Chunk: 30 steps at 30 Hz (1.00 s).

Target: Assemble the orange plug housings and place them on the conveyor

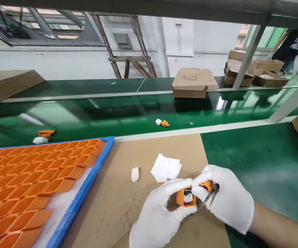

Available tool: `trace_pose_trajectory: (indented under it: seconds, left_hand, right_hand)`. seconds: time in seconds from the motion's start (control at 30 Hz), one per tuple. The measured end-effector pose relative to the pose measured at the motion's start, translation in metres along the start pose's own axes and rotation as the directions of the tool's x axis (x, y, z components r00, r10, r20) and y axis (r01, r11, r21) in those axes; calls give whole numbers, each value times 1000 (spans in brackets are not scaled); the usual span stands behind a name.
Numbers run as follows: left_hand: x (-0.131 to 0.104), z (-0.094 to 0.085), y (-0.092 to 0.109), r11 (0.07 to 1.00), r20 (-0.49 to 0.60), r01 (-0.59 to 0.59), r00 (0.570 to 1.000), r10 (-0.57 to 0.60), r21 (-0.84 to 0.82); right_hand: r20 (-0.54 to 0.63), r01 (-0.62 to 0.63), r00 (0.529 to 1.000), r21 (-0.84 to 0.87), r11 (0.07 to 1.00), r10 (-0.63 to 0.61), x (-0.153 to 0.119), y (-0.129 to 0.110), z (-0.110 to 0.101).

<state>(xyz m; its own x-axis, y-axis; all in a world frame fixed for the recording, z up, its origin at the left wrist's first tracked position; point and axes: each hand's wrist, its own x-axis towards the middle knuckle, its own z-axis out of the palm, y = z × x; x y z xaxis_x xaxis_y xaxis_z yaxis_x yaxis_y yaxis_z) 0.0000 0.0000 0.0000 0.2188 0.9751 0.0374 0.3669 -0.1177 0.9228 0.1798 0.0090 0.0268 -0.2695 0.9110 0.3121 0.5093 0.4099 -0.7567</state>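
Orange plastic housing (186,197) sits between your two gloved hands, low and centred over the brown cardboard mat (138,206) that covers the green bench (255,165). Your left hand (159,217) grips the housing from below and from the near side, with one finger laid across its top edge; this hold keeps the open face turned up toward you, so the white insert inside it stays in sight. Your right hand (226,198) closes on the housing's right end with the fingertips, while a pair of metal tweezers (211,194) rests against the palm side with its tips pointing down and left, near the part; whether the tips touch the housing cannot be told. Both hands are therefore occupied and closed, neither released. Just beyond the hands lie small white paper squares (166,168), and to their left a single white plastic piece (135,174), both on the mat and near the hands. At your left, a blue-rimmed tray (87,193) holds rows of orange housings (35,179) lying side by side. Beyond the mat, the green conveyor belt (112,117) carries two separate pairs of white and orange parts (162,122), along with a closed cardboard box (192,82). Further boxes (255,72) and another person (294,44) appear at far right.
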Motion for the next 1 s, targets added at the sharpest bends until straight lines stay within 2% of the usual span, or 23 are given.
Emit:
trace_pose_trajectory:
  seconds: [0.07, 0.13, 0.3, 0.43, 0.53, 0.63, 0.7, 0.8, 0.83, 0.9, 1.0]
  left_hand:
    - [-2, 1, 1, 996, -32, -16, 999, 18, 88]
    - [-4, 2, 0, 987, -54, -37, 997, 46, 157]
    - [-6, 4, -10, 965, -73, -123, 987, 143, 232]
    - [-5, 7, -18, 967, -91, -149, 981, 171, 206]
    - [-4, 9, -18, 994, -48, -31, 998, 36, 102]
    - [-1, 7, -13, 975, 42, 172, 985, -168, -141]
    - [2, 5, -8, 902, 143, 280, 959, -245, -328]
    - [6, 0, -2, 743, 264, 399, 916, -300, -537]
    - [8, -2, -1, 675, 301, 440, 898, -322, -592]
    - [11, -5, -2, 509, 416, 538, 843, -342, -672]
    - [17, -10, -6, 293, 610, 663, 748, -261, -688]
  right_hand:
    - [-88, 36, 995, -63, 997, -42, -3, -3, 7]
    - [-131, 26, 991, -61, 998, -33, -5, -4, 12]
    - [-83, -150, 983, 160, 976, 165, -8, 5, 22]
    - [-58, -231, 968, 188, 955, 245, -8, 9, 26]
    - [-12, -327, 942, 196, 924, 335, -4, 9, 22]
    - [158, -476, 879, 302, 826, 449, 4, 7, 14]
    - [238, -496, 868, 352, 794, 436, 9, 6, 9]
    - [207, -440, 898, 353, 826, 389, 12, 6, 7]
    - [215, -447, 894, 370, 815, 393, 12, 7, 8]
    - [290, -518, 855, 458, 723, 430, 13, 9, 11]
    - [462, -660, 751, 542, 521, 471, 13, 15, 14]
